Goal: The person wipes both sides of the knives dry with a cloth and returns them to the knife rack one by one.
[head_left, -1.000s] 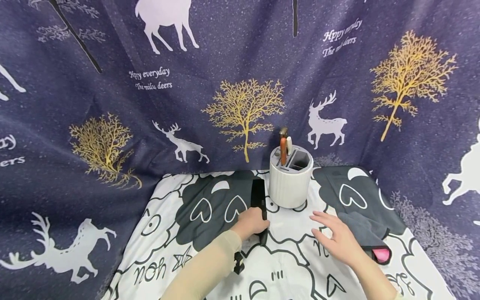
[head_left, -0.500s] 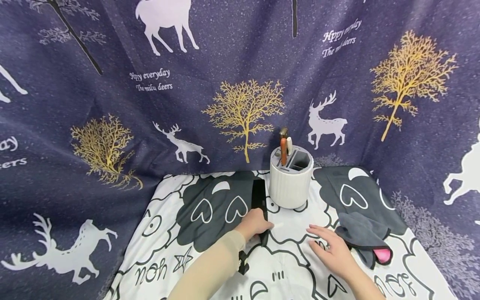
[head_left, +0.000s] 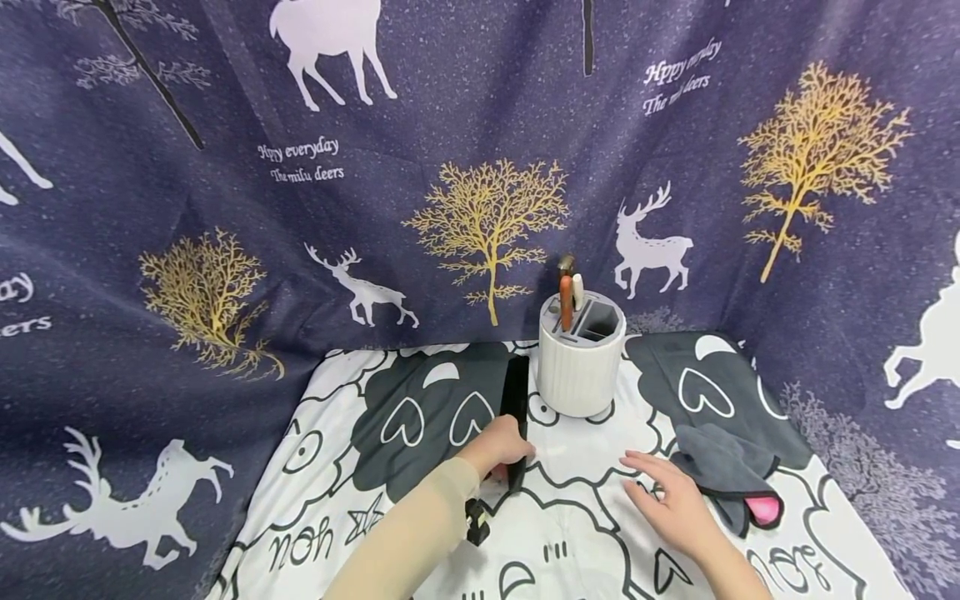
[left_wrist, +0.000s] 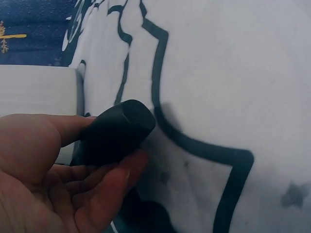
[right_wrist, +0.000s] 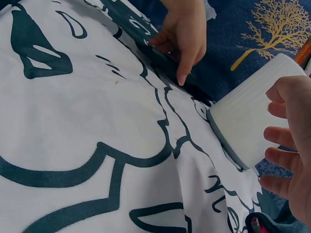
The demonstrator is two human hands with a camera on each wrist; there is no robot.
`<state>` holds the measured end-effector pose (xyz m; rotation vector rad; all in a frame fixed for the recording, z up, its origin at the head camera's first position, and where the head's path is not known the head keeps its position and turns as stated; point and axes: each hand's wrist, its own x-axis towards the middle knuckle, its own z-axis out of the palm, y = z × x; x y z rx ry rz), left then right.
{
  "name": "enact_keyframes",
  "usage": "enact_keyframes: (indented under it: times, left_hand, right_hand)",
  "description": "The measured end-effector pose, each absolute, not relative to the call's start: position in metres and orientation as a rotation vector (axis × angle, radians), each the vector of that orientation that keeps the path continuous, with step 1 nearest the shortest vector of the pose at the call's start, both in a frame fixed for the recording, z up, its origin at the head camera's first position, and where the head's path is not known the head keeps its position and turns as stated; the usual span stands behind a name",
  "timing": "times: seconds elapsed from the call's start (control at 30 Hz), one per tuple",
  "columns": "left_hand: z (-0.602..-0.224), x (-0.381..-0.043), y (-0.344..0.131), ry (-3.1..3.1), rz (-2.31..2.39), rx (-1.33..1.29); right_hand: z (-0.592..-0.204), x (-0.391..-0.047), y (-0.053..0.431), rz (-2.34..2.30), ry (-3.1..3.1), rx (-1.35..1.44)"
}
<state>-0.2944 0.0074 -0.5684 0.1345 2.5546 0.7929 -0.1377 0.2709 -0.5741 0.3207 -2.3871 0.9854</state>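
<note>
My left hand (head_left: 501, 443) holds a long black knife (head_left: 515, 392) with a broad flat blade, left of the white ribbed holder (head_left: 577, 375). Its blade points away from me and stands nearly on edge. In the left wrist view the thumb and fingers pinch the dark handle (left_wrist: 121, 124), whose blunt end shows; the blade is hidden there. My right hand (head_left: 671, 504) hovers over the bedding-like cloth in front of the holder, fingers spread and holding nothing. Beside it lies a folded grey cloth (head_left: 723, 462) with a pink patch.
The holder has a grey divided top with a brown-handled tool (head_left: 566, 302) and a white-handled one (head_left: 578, 292) standing in it. Printed white cloth (head_left: 570, 533) covers the table. A dark blue curtain (head_left: 465, 108) with deer and trees hangs right behind.
The knife has turned from lying flat to nearly on edge in my left hand. My right hand first shifted slightly left and nearer, off the grey cloth, and stays with fingers spread.
</note>
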Motion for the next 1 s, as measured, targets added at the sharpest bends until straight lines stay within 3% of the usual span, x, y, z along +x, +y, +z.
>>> enact_keyframes:
  times: [0.37,0.63,1.0]
  left_hand:
    - [-0.54,-0.301,-0.023,2.386,0.999,0.088]
    - [-0.54,-0.297,-0.05,2.209,1.236,0.09]
    - [-0.528,-0.278,-0.065,1.977,1.549,0.245]
  right_hand:
    - [-0.563,-0.147,0.304,0.895,-2.437,0.273]
    - [-0.554,-0.151,0.334,0.835,-2.493,0.214]
    - [-0.536,-0.161,0.381,0.687,-2.79,0.119]
